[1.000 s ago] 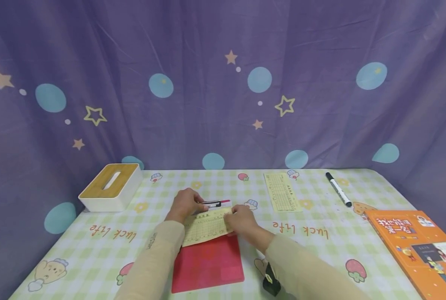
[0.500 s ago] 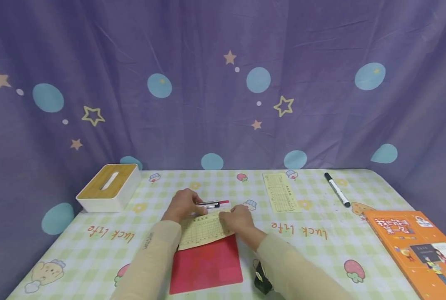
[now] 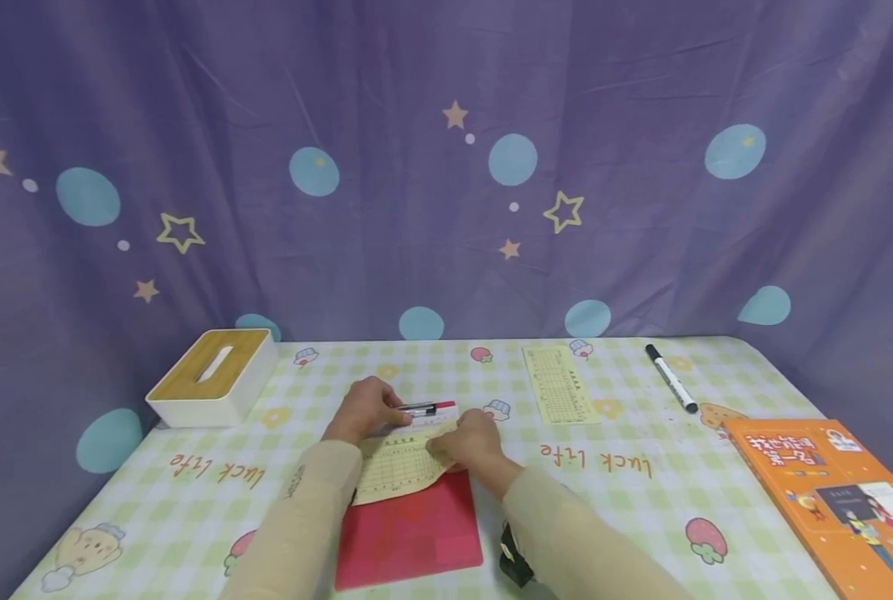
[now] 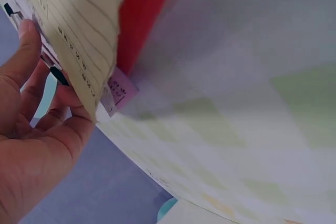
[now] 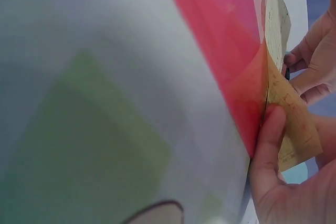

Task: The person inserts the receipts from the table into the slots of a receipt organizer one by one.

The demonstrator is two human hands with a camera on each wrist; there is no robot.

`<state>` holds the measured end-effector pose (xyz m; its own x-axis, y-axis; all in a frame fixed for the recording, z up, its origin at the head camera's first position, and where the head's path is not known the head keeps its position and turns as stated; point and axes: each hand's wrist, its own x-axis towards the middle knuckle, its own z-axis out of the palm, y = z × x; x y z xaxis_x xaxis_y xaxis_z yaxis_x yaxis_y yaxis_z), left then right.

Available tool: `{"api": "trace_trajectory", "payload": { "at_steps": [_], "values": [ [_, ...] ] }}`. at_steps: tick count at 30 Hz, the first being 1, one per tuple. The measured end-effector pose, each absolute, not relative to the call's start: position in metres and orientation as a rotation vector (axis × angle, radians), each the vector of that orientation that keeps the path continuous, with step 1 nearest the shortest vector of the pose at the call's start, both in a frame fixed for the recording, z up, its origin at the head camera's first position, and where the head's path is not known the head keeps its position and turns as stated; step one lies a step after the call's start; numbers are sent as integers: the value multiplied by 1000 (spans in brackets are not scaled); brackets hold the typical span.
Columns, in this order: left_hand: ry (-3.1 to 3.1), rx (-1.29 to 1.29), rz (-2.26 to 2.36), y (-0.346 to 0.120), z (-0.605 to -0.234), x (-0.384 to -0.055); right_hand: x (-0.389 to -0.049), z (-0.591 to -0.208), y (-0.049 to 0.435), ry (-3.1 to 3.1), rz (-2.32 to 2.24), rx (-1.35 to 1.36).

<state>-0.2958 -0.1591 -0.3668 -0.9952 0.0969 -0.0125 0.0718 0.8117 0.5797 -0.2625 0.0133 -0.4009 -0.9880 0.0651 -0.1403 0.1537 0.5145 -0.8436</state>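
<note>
A red plastic clip folder lies on the table between my forearms, with a black-ended metal clip along its far edge. My left hand holds the clip end, its thumb on the clip and its fingers curled beneath, as the left wrist view shows. A yellow printed form covers the folder's upper part, its near edge lifted and curling. At the form's right side, my right hand pinches the paper between thumb and fingers. A pink-purple slip shows beneath the form in the left wrist view.
Another yellow form lies farther back on the checked tablecloth, beside a black-capped marker. An orange book is at the right edge. A wood-topped tissue box stands at the back left, before a purple curtain.
My right hand has shifted slightly left with the form's right side, and the paper bends up more there. The left hand keeps its hold at the clip. The whole view has drifted slightly.
</note>
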Motion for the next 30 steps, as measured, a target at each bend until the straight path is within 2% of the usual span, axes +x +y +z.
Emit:
{"api": "trace_trajectory", "payload": {
  "at_steps": [30],
  "values": [
    [2798, 133, 800, -162, -345, -314, -278, -400, 9, 2485, -1579, 364]
  ]
}}
